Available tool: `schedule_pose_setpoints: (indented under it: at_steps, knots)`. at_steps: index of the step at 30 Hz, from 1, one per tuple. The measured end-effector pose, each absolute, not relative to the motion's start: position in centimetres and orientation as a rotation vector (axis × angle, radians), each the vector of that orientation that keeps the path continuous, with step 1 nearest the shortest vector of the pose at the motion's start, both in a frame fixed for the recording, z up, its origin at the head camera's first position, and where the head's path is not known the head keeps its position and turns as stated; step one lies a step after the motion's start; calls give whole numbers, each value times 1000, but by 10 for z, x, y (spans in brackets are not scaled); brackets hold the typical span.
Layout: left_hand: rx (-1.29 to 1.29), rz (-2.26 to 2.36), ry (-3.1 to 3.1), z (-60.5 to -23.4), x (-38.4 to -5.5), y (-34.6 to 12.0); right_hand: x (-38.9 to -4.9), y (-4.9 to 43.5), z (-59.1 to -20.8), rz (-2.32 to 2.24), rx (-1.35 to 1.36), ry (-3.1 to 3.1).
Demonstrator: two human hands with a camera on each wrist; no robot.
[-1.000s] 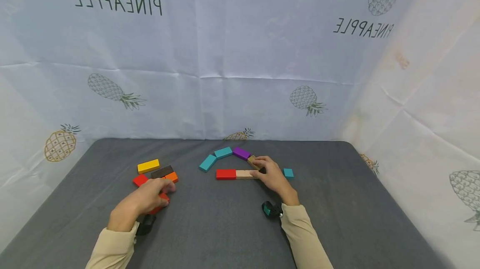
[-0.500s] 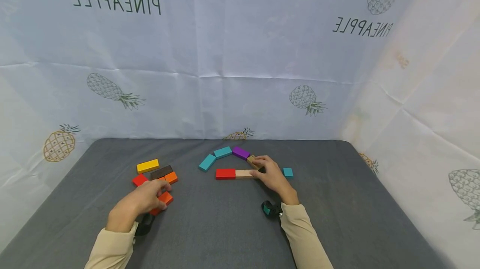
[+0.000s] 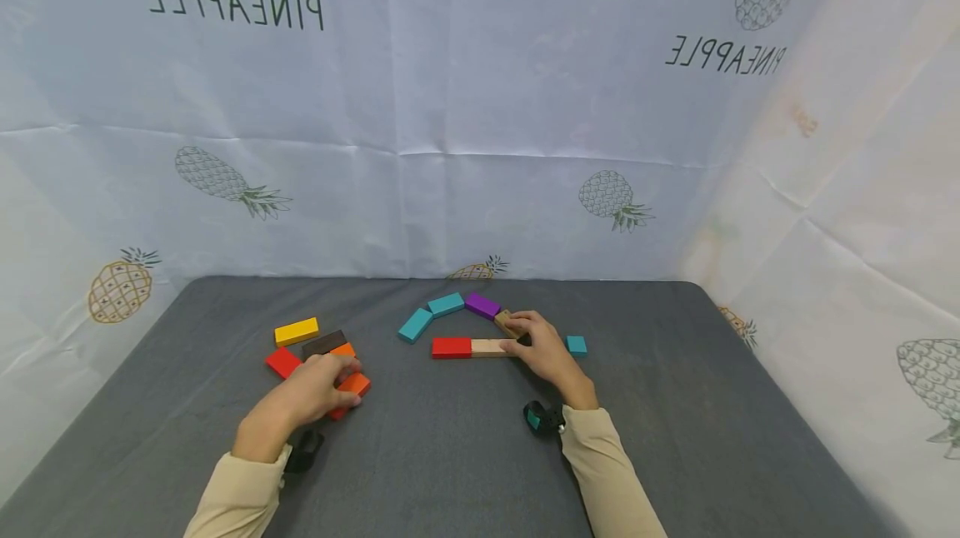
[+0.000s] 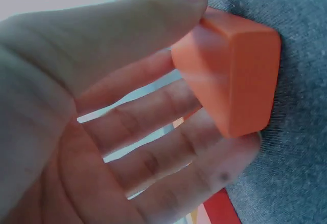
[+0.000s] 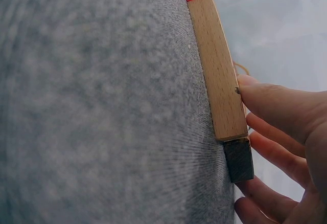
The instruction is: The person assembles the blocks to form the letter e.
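My left hand pinches an orange block between thumb and fingertips, low over the grey cloth at the pile's near right side. In the left wrist view, one end of the block faces the camera. My right hand rests at the right end of a straight row. There a plain wooden block meets a black block. The thumb touches the wooden block's top edge, and loosely bent fingers lie by the black block. A red block forms the row's left end. In the head view my right hand covers most of the black block.
Behind the row curves an arc with two teal blocks, a purple block and a tan block. Another teal block lies right of my right hand. Yellow, dark brown, red and orange blocks surround my left hand.
My left hand has shifted to the right, carrying the orange block away from the pile's near side. The right hand stays in place at the row.
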State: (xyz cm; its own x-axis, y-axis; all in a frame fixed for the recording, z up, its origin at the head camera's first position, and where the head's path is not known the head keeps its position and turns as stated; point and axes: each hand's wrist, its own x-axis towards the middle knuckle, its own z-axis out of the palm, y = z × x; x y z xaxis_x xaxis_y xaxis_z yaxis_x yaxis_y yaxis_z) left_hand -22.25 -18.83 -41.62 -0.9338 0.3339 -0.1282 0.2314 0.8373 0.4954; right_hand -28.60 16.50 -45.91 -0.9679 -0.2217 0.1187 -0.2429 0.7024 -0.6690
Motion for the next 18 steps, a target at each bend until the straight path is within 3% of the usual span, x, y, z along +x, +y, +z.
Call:
schedule_pose_setpoints:
  at_steps: [18]
  knots:
    - [375, 814, 2712, -415, -221, -179, -286, 165, -458, 1121, 382, -2891]
